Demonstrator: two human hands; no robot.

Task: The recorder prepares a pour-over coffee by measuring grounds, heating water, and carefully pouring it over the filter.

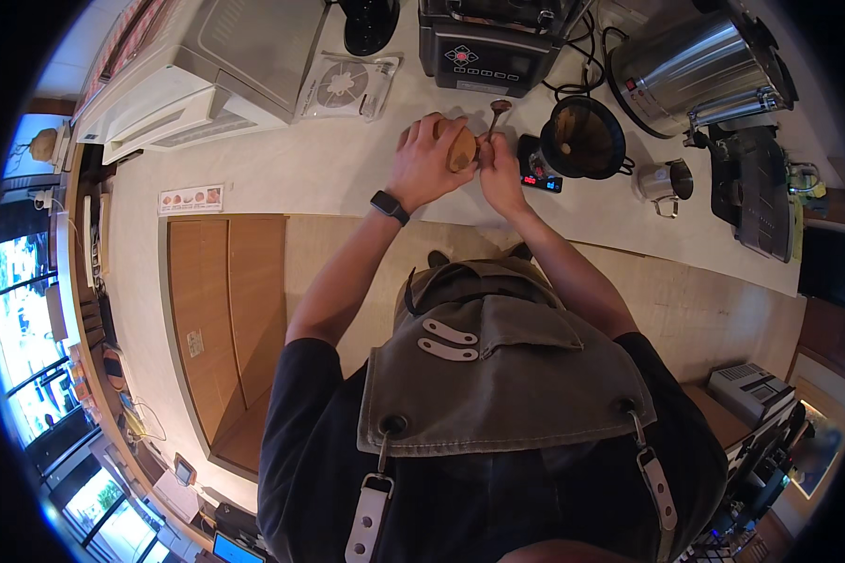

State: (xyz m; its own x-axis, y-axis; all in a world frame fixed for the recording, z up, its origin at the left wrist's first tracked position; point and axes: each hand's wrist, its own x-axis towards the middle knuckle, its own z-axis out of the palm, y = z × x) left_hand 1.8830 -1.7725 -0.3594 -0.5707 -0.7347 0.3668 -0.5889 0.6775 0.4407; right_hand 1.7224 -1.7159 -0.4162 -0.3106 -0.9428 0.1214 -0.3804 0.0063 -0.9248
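Observation:
My left hand (pixel 422 163), with a dark smartwatch at the wrist, grips a small round container with a wood-coloured face (pixel 462 150). The container is tilted, and my fingers hide most of its body. In my right hand (pixel 501 172) is a metal scoop (pixel 498 109), its bowl pointing away from me, with something brown in it. Both hands meet over the counter, close to the container's edge. Just right of my right hand lies a black digital scale (pixel 541 183) with lit digits. A black coffee dripper (pixel 583 137) with a brown-stained inside stands over the scale.
A packet of coffee filters (pixel 348 86) lies at the left by a white appliance (pixel 243 63). Behind my hands stands a black machine (pixel 486 53) with a button panel. To the right are a steel boiler (pixel 697 70), a steel cup (pixel 665 179) and loose black cables (pixel 581 77).

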